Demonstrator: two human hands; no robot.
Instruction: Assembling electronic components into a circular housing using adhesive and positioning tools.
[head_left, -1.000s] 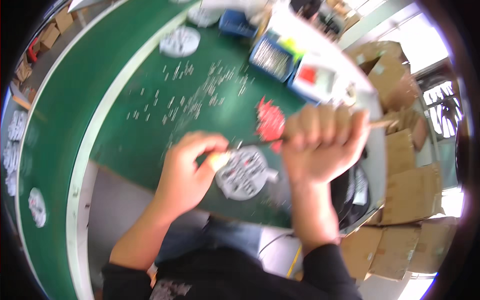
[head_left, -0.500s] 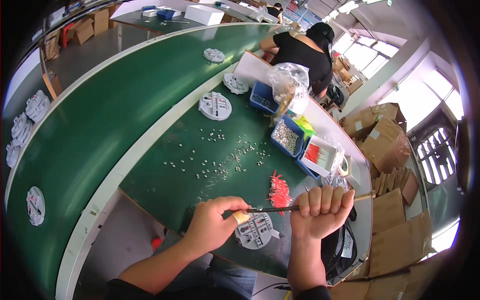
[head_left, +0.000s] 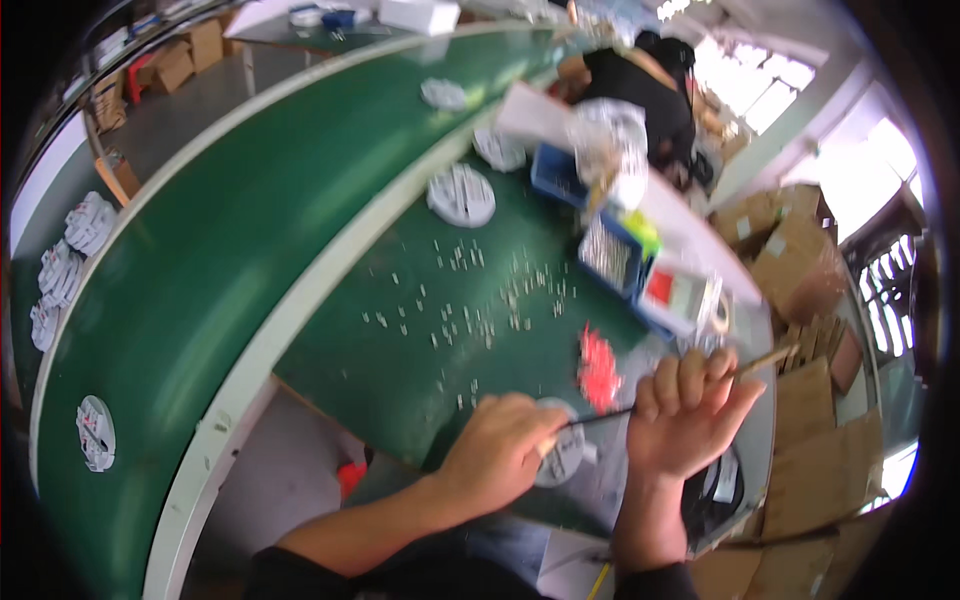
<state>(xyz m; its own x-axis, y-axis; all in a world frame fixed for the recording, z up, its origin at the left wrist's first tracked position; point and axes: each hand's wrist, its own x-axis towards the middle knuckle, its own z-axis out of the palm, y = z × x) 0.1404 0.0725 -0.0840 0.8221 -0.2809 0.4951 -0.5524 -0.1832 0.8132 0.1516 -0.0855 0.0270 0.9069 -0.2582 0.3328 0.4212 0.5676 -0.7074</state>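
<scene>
Across both hands runs a thin dark rod (head_left: 603,414) with a tan end (head_left: 768,360) that sticks out past the right fist. My right hand (head_left: 680,425) is closed, its fingers wrapped round the rod. My left hand (head_left: 495,450) pinches at the rod's dark tip; a yellowish wrap covers its thumb. Blur hides whether a small part is also in that pinch. Below the tip lies a round grey-white plastic piece (head_left: 562,465), partly covered by the left hand. A pile of thin red pieces (head_left: 598,372) sits just beyond the hands.
Small metal parts (head_left: 488,325) lie scattered over the green table (head_left: 345,375). Blue bins (head_left: 612,250) and a white box (head_left: 685,297) line the right side. A green belt (head_left: 250,210) carries round pieces (head_left: 97,432). Another person (head_left: 640,90) works ahead; cardboard boxes (head_left: 775,265) are stacked right.
The view has shifted and blurred, so the scene sits further right. The right hand has tipped, raising the rod's tan end. Both hands still grip the rod.
</scene>
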